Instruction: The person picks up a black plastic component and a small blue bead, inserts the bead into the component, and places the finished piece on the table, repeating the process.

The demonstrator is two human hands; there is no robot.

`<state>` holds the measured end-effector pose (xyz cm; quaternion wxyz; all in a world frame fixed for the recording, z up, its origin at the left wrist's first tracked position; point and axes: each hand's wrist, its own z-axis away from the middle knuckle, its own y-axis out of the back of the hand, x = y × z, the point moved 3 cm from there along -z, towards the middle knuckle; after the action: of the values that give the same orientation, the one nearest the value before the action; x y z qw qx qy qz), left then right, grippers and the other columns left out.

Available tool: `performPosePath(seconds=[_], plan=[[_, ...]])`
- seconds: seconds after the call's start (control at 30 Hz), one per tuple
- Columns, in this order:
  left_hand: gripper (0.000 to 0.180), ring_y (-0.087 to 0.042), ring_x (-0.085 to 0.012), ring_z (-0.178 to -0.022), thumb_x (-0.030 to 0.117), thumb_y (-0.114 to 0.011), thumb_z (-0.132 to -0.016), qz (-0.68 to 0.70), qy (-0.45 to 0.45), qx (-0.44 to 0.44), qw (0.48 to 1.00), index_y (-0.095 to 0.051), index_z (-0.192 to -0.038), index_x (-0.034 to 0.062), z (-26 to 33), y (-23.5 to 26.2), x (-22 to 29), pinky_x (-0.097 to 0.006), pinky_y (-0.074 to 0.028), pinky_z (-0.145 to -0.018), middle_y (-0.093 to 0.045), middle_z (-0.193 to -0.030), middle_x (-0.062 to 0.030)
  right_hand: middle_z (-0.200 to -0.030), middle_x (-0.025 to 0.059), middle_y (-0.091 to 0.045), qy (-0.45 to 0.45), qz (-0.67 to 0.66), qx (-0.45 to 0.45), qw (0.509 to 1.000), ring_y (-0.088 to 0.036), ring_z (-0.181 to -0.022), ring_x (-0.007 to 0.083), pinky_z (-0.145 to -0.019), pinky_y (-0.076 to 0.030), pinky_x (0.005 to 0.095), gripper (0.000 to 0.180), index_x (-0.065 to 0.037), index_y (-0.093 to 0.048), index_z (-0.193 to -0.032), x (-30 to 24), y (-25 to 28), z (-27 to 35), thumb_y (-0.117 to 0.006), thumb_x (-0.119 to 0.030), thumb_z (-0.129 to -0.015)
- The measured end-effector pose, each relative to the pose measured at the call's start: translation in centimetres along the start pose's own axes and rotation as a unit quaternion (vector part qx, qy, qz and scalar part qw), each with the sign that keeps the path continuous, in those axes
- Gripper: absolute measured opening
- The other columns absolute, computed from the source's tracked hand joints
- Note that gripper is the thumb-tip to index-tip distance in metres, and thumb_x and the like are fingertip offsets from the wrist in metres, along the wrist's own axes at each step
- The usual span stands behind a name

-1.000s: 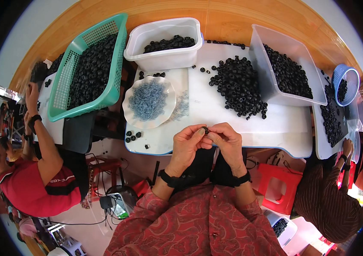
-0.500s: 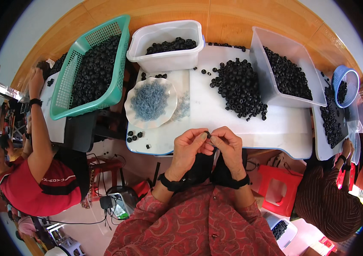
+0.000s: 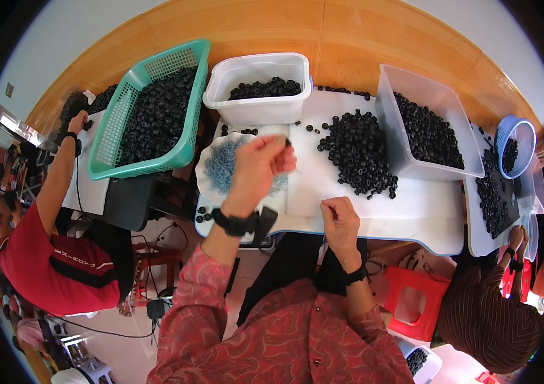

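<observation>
My left hand (image 3: 256,169) is raised over the table, beside the plate, its fingers pinched on a small black round part (image 3: 287,142). Beneath that arm, the scalloped white plate (image 3: 205,185) is partly covered; it holds a heap of small bluish clear pieces (image 3: 224,160). My right hand (image 3: 341,224) is closed at the table's front edge, and whatever its fingers may hold is hidden. Beyond it lies a pile of black round parts (image 3: 358,150) on the white tabletop (image 3: 310,205).
A green basket (image 3: 102,150), a white tub (image 3: 256,115) and a clear bin (image 3: 425,168), all with black parts, line the back. A blue basket (image 3: 509,173) stands far right. Co-workers sit left (image 3: 61,262) and right (image 3: 489,307). A red stool (image 3: 416,281) is by my right side.
My hands were together in front of me over the black part. The left has moved up and away with the part; the right has stayed near the edge, slightly lower.
</observation>
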<state>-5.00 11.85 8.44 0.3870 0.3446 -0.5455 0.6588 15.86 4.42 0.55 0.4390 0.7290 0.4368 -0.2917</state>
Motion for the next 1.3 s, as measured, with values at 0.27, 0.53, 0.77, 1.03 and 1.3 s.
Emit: performPosePath(seconds=[0.27, 0.53, 0.77, 1.03, 1.3], plan=[[0.027, -0.070, -0.0204, -0.074, 0.015, -0.063, -0.098, 0.031, -0.084, 0.014, 0.996, -0.063, -0.114, -0.0067, -7.4, -0.7, 5.1, -0.034, -0.060, -0.073, -0.070, -0.095, -0.0133, -0.083, 0.0110, -0.062, 0.010, 0.006, 0.001, 1.000, -0.061, -0.067, 0.0259, -0.059, -0.048, 0.0333, 0.009, -0.002, -0.064, -0.089, -0.4, 0.1, -0.1, -0.068, 0.004, -0.084], [0.017, -0.069, -0.0305, -0.073, 0.013, -0.069, -0.090, -0.440, -0.141, 0.010, 0.887, -0.074, -0.104, 0.0054, -2.0, 1.3, -5.4, -0.039, -0.056, -0.068, -0.069, -0.093, -0.0208, -0.084, 0.0105, -0.062, 0.012, 0.009, -0.004, 1.000, -0.061, -0.068, 0.0253, -0.060, -0.048, 0.0323, 0.009, -0.002, -0.064, -0.089, -0.4, 0.0, -0.2, -0.067, 0.004, -0.084], [0.021, -0.065, -0.0420, -0.086, 0.011, -0.066, -0.089, -0.629, -0.172, 0.013, 0.758, -0.074, -0.108, 0.0074, -1.1, -0.3, -6.6, -0.047, -0.053, -0.077, -0.060, -0.100, -0.0224, -0.085, 0.0098, -0.063, -0.002, 0.010, 0.002, 1.000, -0.062, -0.069, 0.0249, -0.060, -0.049, 0.0329, 0.009, -0.003, -0.065, -0.090, -0.3, 0.0, -0.1, -0.067, 0.004, -0.084], [0.015, -0.065, -0.0407, -0.082, 0.013, -0.072, -0.085, -0.670, -0.174, 0.009, 0.721, -0.072, -0.098, 0.0051, -1.7, -0.2, -7.4, -0.048, -0.053, -0.073, -0.060, -0.095, -0.0195, -0.086, 0.0095, -0.063, -0.011, 0.015, 0.001, 1.000, -0.062, -0.070, 0.0255, -0.060, -0.049, 0.0335, 0.009, -0.004, -0.065, -0.090, -0.3, 0.0, 0.0, -0.068, 0.003, -0.084], [0.011, -0.069, -0.0279, -0.072, 0.005, -0.069, -0.090, -0.482, -0.187, -0.012, 0.856, -0.066, -0.096, -0.0035, 1.5, -1.9, -6.4, -0.037, -0.057, -0.066, -0.068, -0.082, -0.0160, -0.086, 0.0102, -0.064, 0.004, 0.018, 0.009, 1.000, -0.064, -0.071, 0.0253, -0.061, -0.051, 0.0323, 0.010, -0.003, -0.066, -0.092, 0.1, 0.3, 0.0, -0.069, 0.003, -0.084]])
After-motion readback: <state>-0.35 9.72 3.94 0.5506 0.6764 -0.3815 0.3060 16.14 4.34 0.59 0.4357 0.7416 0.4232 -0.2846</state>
